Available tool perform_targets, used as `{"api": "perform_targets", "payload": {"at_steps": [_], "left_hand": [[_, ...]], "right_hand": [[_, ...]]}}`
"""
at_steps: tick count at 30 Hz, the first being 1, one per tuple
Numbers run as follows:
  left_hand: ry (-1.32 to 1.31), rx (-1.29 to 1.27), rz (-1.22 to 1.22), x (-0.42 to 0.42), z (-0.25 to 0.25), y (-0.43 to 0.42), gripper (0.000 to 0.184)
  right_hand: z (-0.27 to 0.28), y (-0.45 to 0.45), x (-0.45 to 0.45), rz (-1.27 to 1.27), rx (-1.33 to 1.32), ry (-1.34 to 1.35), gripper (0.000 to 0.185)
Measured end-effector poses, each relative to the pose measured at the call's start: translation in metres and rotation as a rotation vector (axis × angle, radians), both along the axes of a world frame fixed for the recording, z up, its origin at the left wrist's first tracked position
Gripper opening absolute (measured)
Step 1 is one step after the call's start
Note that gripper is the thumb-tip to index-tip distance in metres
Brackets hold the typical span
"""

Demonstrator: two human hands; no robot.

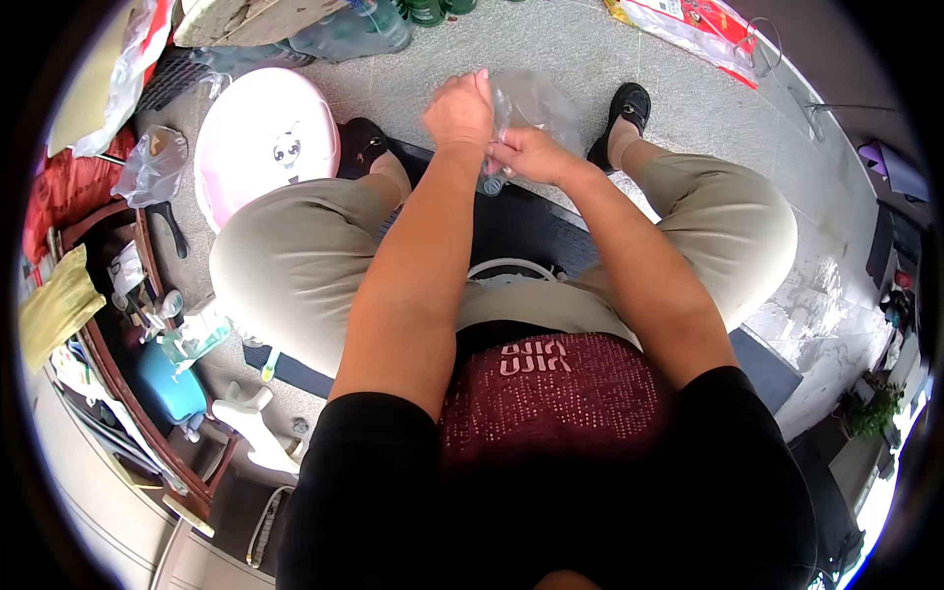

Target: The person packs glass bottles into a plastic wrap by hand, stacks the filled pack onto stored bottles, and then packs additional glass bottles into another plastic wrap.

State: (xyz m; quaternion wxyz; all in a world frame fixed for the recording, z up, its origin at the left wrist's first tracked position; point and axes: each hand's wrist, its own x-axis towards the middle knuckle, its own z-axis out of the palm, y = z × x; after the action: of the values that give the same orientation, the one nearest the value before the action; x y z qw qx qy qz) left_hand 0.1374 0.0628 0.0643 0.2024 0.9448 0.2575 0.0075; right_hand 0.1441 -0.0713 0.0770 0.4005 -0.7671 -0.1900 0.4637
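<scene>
My left hand (460,110) is curled closed at the near left side of a clear, crinkled plastic bag (541,106). Just right of it, my right hand (533,155) pinches the gathered edge of the same bag, fingers pressed together. The bag spreads out beyond both hands over the grey floor, between my two shoes. A small, clear, roundish piece (492,185) shows under the right fingertips; I cannot make out what it is. What lies inside the left fist is hidden by the back of the hand.
A pink-white basin (261,138) with a panda print stands by my left knee. Further left are a cluttered brown cabinet (147,393) and a small plastic bag (157,162). A dark mat (531,221) lies beneath me. Bottles in plastic (359,34) stand at the back.
</scene>
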Motion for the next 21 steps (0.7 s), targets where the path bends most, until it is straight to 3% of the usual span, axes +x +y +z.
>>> {"api": "perform_targets", "payload": {"at_steps": [4,7,10,11,12,13,14,15,17,21], "left_hand": [[0.019,-0.034,-0.017,-0.001,0.002,0.0,0.042],[0.064,-0.061,-0.071,0.008,-0.011,0.018,0.045],[-0.149,-0.861,0.05,0.005,-0.024,0.039,0.062],[-0.156,-0.858,0.044,0.005,-0.021,0.039,0.062],[-0.284,-0.968,0.26,0.001,-0.016,0.039,0.062],[-0.412,-1.071,0.482,-0.005,-0.013,0.039,0.062],[-0.391,-1.104,0.339,-0.013,-0.013,0.039,0.051],[-0.392,-1.103,0.34,-0.017,-0.016,0.039,0.051],[-0.282,-1.088,0.115,-0.021,-0.022,0.038,0.044],[-0.352,-1.149,0.165,-0.021,-0.006,0.036,0.044]], "right_hand": [[-0.015,-0.005,0.004,0.01,0.07,0.183,0.029],[-0.008,-0.002,-0.001,-0.063,0.007,0.078,0.029],[-0.012,-0.003,-0.012,-0.285,0.042,-0.231,0.032],[-0.01,-0.002,-0.015,-0.414,0.106,-0.275,0.035],[-0.005,-0.001,-0.009,-0.416,0.109,-0.276,0.035],[0.003,0.0,0.0,-0.426,0.093,-0.083,0.036],[0.007,0.001,0.005,-0.431,0.075,0.11,0.038],[0.006,0.002,0.005,-0.429,0.076,0.11,0.038],[0.005,0.005,0.006,-0.419,0.122,0.139,0.041],[0.006,0.016,0.006,-0.575,0.184,0.429,0.04]]}}
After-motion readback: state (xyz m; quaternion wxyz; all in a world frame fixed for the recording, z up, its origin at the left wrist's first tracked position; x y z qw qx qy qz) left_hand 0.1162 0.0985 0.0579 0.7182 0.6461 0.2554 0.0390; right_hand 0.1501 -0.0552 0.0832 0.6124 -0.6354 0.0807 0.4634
